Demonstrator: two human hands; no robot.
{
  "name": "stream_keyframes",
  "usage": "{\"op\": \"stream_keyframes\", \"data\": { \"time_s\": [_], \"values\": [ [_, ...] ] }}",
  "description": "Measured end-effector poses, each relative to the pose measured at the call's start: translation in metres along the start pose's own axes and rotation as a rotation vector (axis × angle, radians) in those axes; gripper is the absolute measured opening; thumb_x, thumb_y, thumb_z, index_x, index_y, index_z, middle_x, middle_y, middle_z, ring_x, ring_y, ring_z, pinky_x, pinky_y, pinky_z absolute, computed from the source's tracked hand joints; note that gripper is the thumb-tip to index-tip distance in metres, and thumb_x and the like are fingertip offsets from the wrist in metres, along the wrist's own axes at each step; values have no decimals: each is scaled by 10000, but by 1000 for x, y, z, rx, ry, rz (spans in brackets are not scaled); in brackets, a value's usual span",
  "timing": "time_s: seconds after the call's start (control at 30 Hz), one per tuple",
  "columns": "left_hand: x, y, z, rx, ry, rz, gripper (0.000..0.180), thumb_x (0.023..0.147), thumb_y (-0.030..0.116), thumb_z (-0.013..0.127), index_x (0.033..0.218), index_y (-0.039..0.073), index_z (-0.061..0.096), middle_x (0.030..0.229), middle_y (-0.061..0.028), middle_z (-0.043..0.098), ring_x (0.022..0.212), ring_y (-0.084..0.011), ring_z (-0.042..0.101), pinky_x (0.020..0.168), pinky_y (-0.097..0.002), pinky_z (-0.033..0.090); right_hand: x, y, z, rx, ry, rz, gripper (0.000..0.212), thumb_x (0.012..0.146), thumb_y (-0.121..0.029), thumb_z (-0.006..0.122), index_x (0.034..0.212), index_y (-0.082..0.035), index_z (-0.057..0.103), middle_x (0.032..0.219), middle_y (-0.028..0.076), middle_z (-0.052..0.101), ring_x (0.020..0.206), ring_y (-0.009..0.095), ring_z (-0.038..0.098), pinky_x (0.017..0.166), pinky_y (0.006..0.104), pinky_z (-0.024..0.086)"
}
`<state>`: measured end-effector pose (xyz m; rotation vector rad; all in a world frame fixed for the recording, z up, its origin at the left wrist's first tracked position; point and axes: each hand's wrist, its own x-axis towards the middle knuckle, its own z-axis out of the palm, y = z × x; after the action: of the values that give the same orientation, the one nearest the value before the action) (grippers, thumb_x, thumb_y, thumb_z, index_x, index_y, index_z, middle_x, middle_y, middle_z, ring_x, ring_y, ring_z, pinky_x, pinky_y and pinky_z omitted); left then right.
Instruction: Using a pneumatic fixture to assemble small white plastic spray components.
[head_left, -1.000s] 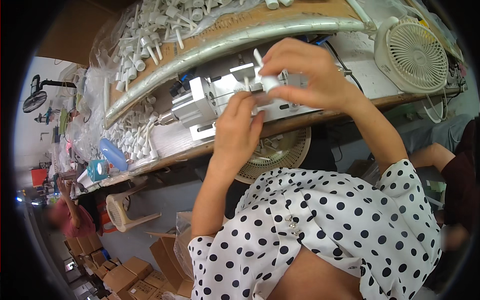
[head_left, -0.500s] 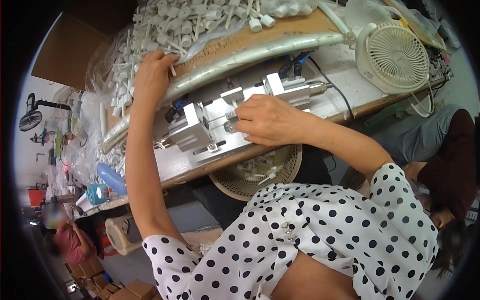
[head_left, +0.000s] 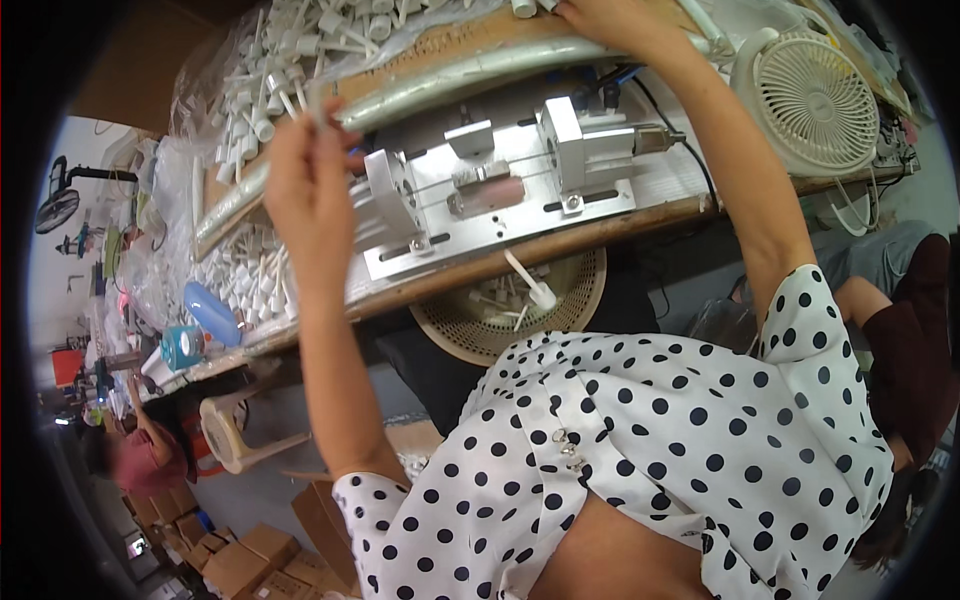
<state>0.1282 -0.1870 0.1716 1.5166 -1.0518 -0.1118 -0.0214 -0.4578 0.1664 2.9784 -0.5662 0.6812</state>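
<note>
My left hand (head_left: 312, 185), smeared by motion, is raised at the left end of the metal fixture (head_left: 500, 215). Its fingers are closed on a white plastic stemmed piece (head_left: 317, 103), which is blurred. At the top edge of the view, my right hand (head_left: 610, 22) reaches to the far tray, its fingertips beside white caps (head_left: 524, 8); most of its fingers are cut off. Between the fixture's two silver blocks, the middle holder (head_left: 480, 172) has no hand at it. Over the basket (head_left: 460, 342), below the bench edge, another white stemmed piece (head_left: 538, 290) shows tilted and apart from both hands.
A plastic-wrapped tray edge (head_left: 440, 90) runs behind the fixture, with heaped white stemmed pieces (head_left: 340, 35) beyond. At right stands a white fan (head_left: 808, 100) near a black cable (head_left: 690, 155). A blue bottle (head_left: 212, 315) lies at left. Other people sit at both sides.
My right hand has left the fixture's middle and moved up to the far tray. My left hand has drawn back toward me with a stemmed piece. A white piece now shows above the basket.
</note>
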Motion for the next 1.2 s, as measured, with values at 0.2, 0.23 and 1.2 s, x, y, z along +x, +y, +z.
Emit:
{"op": "stream_keyframes", "data": {
  "time_s": [0.2, 0.23, 1.2],
  "values": [
    [-81, -6, 45, 404, -22, 213, 205, 749, 31, 631, 948, 7, 590, 879, -117, 557, 779, -244, 570, 626, -325, 465, -32, -32, -18, 319, 248, -164, 217, 749, -128, 570, 938, -27, 604, 865, 153, 595, 800, 309, 573, 706, 371, 451],
    [-86, -11, 52, 409, -23, 211, 205, 749, 31, 631, 948, 7, 590, 879, -117, 557, 779, -244, 570, 626, -325, 465, -39, -43, -28, 324, 249, -164, 217, 749, -128, 570, 938, -27, 604, 865, 153, 595, 800, 309, 573, 706, 371, 451],
    [-155, -31, 26, 535, -103, 307, 358, 661, 21, 728, 996, -14, 607, 1048, -171, 570, 939, -309, 576, 805, -348, 472, -84, -134, 26, 433, 190, -545, 74, 617, -72, 589, 614, -27, 530, 648, 100, 548, 717, 256, 546, 681, 345, 442]
  ]
}}
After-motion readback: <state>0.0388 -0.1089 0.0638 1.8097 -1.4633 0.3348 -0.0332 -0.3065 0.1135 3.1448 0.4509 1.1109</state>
